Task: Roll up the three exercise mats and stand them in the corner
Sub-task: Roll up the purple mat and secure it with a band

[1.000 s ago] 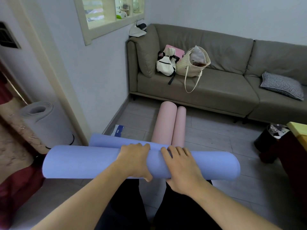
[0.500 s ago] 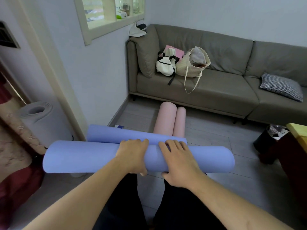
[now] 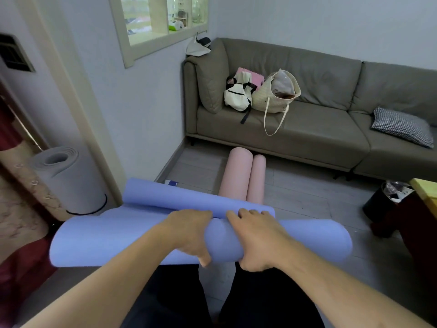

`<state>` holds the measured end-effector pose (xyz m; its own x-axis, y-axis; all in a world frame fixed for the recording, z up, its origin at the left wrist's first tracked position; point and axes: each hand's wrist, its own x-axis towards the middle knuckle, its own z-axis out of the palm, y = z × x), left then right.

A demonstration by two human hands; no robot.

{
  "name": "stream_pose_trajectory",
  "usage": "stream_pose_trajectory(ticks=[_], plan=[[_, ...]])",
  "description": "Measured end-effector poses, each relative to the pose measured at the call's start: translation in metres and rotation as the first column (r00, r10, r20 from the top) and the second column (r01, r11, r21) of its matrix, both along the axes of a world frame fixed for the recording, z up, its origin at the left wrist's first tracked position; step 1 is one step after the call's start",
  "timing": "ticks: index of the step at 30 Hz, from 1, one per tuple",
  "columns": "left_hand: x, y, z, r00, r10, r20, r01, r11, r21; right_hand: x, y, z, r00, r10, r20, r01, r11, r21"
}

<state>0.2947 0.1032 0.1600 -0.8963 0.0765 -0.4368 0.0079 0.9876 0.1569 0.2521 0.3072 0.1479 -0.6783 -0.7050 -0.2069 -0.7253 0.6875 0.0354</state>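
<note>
A blue mat [image 3: 113, 237] lies across in front of me, mostly rolled, held off the floor above my legs. Its loose end [image 3: 179, 197] curls up behind the roll. My left hand [image 3: 189, 233] and my right hand [image 3: 257, 235] grip the middle of the roll side by side, fingers over the top and thumbs underneath. A pink mat [image 3: 238, 174] lies rolled on the floor beyond, pointing toward the sofa. A grey mat [image 3: 66, 178] stands rolled upright at the left by the doorway, with a black band near its base.
A grey sofa [image 3: 319, 129] fills the back wall, with a white backpack [image 3: 236, 95], a straw tote bag [image 3: 276, 95] and a checked cushion [image 3: 402, 126] on it. A black bin [image 3: 383, 202] and a dark table with a yellow top [image 3: 425, 190] stand at the right.
The blue roll has been lifted and turned further, and the loose end behind it has risen. Both hands have shifted from lying on top to wrapping round the roll.
</note>
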Motion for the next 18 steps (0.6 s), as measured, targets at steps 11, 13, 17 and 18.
stream_pose_trajectory(ticks=[11,13,17,18], plan=[[0.008,0.016,-0.018,0.975,-0.015,-0.221,-0.030,0.980,-0.199,-0.019,-0.008,-0.001,0.975,-0.105,0.194,0.112,0.993,-0.024],[0.002,0.013,-0.015,0.979,0.017,-0.205,-0.051,0.986,-0.159,-0.004,0.000,-0.010,0.998,-0.065,0.026,0.068,0.990,-0.125],[-0.008,0.010,-0.010,0.987,0.038,-0.156,-0.055,0.993,-0.106,0.015,0.008,-0.042,0.977,-0.060,-0.204,0.032,0.989,-0.141],[-0.009,0.011,-0.012,0.988,0.031,-0.154,-0.049,0.992,-0.113,0.013,0.008,-0.047,0.972,-0.069,-0.225,0.038,0.990,-0.136]])
